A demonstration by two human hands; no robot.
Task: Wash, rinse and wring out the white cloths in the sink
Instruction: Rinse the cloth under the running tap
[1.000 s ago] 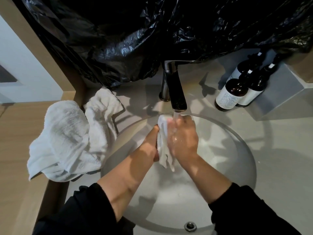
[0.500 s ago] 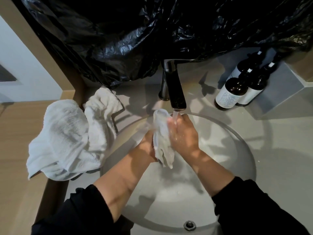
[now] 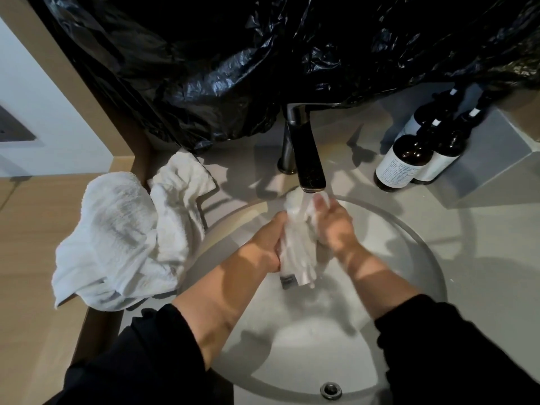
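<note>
A small white cloth is bunched upright between the two hands over the back half of the sink, its top end right under the faucet, where a stream of water runs onto it. The left hand grips the cloth's left side with curled fingers, and the right hand clasps the right side, thumb up near the spout. The cloth's lower end hangs free below the hands and carries a small grey tag. A pile of white cloths lies crumpled over the bench's left edge, just beside the sink rim. Dark bottles with white labels stand together at the bench's back right. Crinkled black plastic sheeting hangs along the back edge, behind the faucet.
</note>
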